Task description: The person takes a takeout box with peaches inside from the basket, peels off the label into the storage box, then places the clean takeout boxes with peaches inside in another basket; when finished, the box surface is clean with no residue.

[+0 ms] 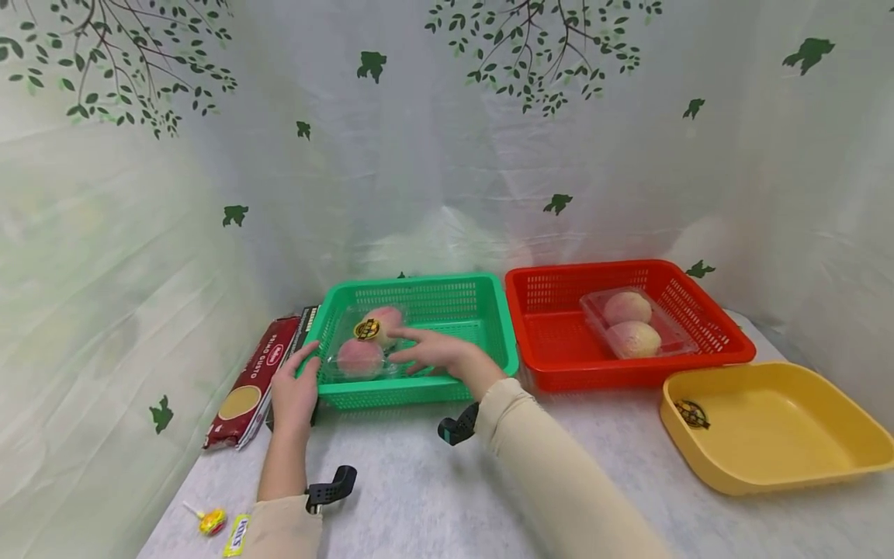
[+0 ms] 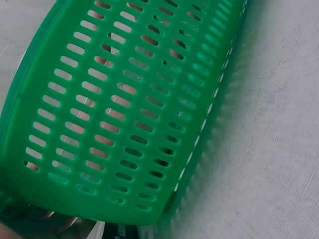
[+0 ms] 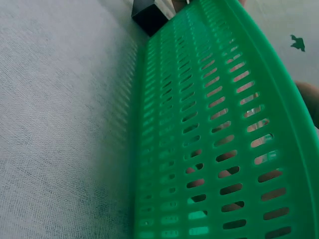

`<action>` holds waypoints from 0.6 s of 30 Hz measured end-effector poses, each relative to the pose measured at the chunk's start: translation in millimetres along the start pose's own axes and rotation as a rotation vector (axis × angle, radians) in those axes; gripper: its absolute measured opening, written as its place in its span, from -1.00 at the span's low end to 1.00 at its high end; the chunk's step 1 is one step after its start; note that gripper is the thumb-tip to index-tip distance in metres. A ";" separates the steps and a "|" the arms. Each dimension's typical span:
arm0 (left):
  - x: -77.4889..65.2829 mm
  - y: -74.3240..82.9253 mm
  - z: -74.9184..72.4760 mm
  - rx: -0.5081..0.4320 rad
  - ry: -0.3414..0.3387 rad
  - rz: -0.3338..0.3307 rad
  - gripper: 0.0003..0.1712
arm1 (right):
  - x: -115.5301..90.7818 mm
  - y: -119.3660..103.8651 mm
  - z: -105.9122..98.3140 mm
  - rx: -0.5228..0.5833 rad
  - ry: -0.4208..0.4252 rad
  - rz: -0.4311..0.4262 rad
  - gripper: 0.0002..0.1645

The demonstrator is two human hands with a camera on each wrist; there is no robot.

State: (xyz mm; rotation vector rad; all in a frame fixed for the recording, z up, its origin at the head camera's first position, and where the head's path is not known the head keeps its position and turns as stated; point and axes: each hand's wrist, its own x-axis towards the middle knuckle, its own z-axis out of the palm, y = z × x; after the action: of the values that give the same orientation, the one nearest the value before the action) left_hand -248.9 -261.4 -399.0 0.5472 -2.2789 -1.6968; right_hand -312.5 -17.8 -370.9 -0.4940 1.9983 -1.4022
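Note:
A clear plastic pack of peaches (image 1: 360, 359), with a black and gold sticker (image 1: 366, 329) on its lid, lies in the left part of the green basket (image 1: 454, 386). My right hand (image 1: 443, 353) reaches over the front rim into the basket, fingers extended and spread beside the pack's right side. At the basket's left front corner is my left hand (image 1: 293, 392), its fingertips right at the rim. The left wrist view shows the slotted front wall (image 2: 89, 129), with part of the left hand low in the corner.
A red basket (image 1: 559, 378) holding another clear pack of peaches (image 1: 632, 339) stands to the right. In front of it is a yellow tray (image 1: 775, 419) with a sticker on its wall. A dark red packet (image 1: 254, 380), a lollipop (image 1: 212, 521) and a yellow wrapped candy (image 1: 237, 534) lie at left.

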 end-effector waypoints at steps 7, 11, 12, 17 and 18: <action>-0.9 -2.2 1.0 -0.006 0.040 0.011 -0.52 | 5.0 0.0 1.0 0.063 0.008 0.021 -0.22; -1.9 -2.3 1.2 -0.003 0.048 0.008 -0.52 | 4.0 0.6 0.4 0.137 0.020 0.028 -0.28; -2.2 -2.3 1.1 -0.004 0.048 0.005 -0.52 | 3.8 0.8 0.2 0.157 0.025 0.028 -0.30; -2.6 -2.8 0.9 -0.001 0.050 0.016 -0.53 | 4.4 2.7 -0.8 0.273 0.069 0.030 -0.37; -2.5 -3.0 0.9 0.000 0.051 0.015 -0.53 | 4.4 3.0 -0.9 0.290 0.082 0.032 -0.38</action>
State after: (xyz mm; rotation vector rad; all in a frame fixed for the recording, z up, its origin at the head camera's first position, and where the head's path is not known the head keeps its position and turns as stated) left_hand -246.5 -260.3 -402.1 0.5653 -2.2423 -1.6571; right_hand -316.1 -18.9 -374.8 -0.2776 1.8144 -1.6805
